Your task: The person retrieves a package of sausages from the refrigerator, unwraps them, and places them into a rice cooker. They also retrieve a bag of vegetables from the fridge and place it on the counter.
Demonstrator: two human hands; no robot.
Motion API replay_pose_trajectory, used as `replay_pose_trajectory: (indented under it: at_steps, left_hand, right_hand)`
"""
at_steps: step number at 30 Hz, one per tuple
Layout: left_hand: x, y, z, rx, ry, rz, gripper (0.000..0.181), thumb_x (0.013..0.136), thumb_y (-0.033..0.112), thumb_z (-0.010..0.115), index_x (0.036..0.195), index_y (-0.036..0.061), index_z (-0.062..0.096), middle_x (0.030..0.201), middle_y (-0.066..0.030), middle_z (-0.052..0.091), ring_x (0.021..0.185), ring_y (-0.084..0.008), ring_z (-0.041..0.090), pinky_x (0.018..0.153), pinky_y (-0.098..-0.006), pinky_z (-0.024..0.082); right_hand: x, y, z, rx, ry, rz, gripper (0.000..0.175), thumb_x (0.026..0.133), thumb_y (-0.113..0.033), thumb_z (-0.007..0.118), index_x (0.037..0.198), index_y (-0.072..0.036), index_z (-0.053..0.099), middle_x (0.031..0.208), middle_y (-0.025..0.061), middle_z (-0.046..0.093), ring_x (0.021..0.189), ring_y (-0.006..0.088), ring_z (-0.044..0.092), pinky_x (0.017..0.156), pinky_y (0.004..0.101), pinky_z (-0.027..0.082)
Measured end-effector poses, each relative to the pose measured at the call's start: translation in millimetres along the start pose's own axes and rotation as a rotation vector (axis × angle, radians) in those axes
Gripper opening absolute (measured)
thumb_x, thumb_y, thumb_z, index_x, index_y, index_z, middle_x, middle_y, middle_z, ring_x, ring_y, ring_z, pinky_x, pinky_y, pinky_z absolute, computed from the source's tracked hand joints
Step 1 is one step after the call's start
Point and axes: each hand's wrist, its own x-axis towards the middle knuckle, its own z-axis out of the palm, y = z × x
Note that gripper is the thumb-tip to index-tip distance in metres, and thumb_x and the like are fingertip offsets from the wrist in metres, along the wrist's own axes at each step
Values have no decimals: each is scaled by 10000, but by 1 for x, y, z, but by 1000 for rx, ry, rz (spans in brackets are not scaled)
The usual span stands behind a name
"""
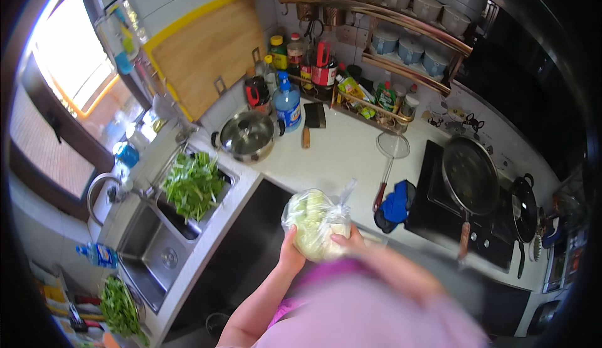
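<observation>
Before my body, between both hands, is a pale green cabbage in a clear plastic bag [312,223]. My left hand [292,249] grips its lower left side. On the right side, my right hand [349,241] holds the bag, with the thumb pressed on the plastic. The bag's twisted end points up and away from me. Both hands are above the floor, just in front of the white counter [329,160]. A cleaver [314,117] lies on the counter near the back, and a wire skimmer [392,146] lies to the right.
Leafy greens [194,185] fill part of the steel sink [155,254] at left. A lidded pot [248,136] stands in the corner. A frying pan [470,176] rests on the black stove [432,207], beside a blue cloth item [396,205]. More greens [117,303] lie at lower left.
</observation>
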Motion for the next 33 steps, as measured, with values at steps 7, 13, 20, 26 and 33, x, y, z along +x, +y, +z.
replay_pose_trajectory:
  at_steps: [7, 13, 20, 26, 33]
  left_hand:
    - [176, 29, 12, 166, 46, -94, 581, 983, 399, 512, 1444, 76, 366, 1423, -96, 467, 1321, -264, 431, 1122, -417, 297]
    - [297, 46, 28, 633, 107, -35, 543, 1020, 338, 462, 1483, 121, 279, 1445, -72, 371, 1310, -251, 414, 1044, -419, 433]
    - [368, 69, 40, 521, 171, -52, 556, 1024, 275, 447, 1508, 124, 217, 1491, -59, 322, 1345, -223, 369, 1093, -463, 371]
    - [368, 66, 19, 520, 105, 14, 601, 1007, 176, 474, 1515, 29, 189, 1560, -118, 216, 1379, -229, 329, 1141, -440, 310]
    - [295, 67, 41, 523, 65, -6, 605, 984, 139, 514, 1500, 10, 226, 1525, -159, 262, 1380, -293, 336, 1120, -443, 341]
  right_hand:
    - [144, -44, -15, 141, 238, -116, 531, 776, -4, 691, 1242, 2, 437, 1122, 135, 594, 1039, 220, 597, 894, 345, 494]
    - [281, -87, -42, -116, 264, -364, 644, 725, -4, 721, 1280, -22, 394, 1187, 141, 550, 1122, 231, 547, 990, 355, 434]
    - [381, -103, -50, -131, 133, -500, 736, 703, -25, 757, 1322, -31, 359, 1227, 142, 514, 1171, 233, 511, 1023, 345, 403]
    - [411, -91, -39, -261, 189, -638, 763, 687, -79, 796, 1335, -44, 394, 1301, 163, 489, 1255, 313, 475, 1063, 369, 376]
    - [369, -101, -25, -535, 416, -680, 781, 735, -117, 785, 1399, -35, 381, 1368, 195, 455, 1282, 352, 447, 1072, 392, 379]
